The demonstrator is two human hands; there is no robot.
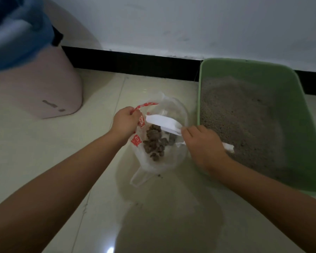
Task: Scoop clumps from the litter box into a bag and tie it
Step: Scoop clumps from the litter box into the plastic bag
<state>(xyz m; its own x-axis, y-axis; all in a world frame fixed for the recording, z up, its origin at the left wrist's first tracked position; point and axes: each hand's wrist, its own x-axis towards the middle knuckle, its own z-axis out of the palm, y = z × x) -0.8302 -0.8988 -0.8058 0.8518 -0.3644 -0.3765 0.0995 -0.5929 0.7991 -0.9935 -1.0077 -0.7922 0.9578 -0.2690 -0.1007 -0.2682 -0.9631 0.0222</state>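
White scoop (162, 123) gripped in my right hand (204, 145) over bag (171, 157); left hand (125, 121) pinches bag rim. Green box (248, 114) right.

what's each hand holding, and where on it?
Left hand grips the bag by its red-printed handle. Right hand grips the white scoop by its handle.

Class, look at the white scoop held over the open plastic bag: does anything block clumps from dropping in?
Nothing visible does. The left hand holds the clear red-printed plastic bag open, and the white scoop in the right hand hangs over its mouth.
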